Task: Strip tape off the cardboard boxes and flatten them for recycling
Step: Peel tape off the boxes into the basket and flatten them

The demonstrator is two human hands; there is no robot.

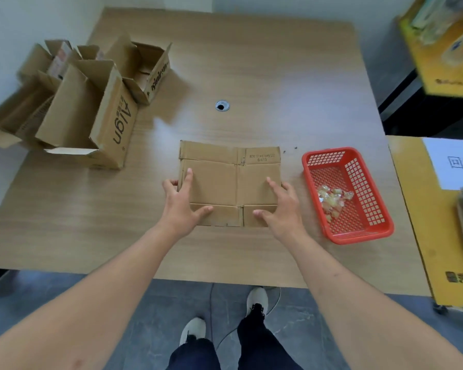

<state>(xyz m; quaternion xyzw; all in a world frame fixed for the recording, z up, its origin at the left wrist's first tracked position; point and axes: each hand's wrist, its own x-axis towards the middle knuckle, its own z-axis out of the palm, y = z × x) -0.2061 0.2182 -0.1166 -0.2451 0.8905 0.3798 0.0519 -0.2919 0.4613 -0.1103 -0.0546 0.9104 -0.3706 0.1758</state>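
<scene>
Hands, left (pixel 181 206) and right (pixel 280 209), spread flat, press the flattened box (pixel 230 180) on the desk (pixel 251 76).

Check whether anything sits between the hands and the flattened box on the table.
Nothing does. The left hand and right hand already rest on the flattened box, fingers spread over its near corners. The red basket sits off to its right, apart from it.

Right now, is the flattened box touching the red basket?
Apart. The head view shows a strip of bare table between the right edge of the flattened box and the left rim of the red basket.
</scene>
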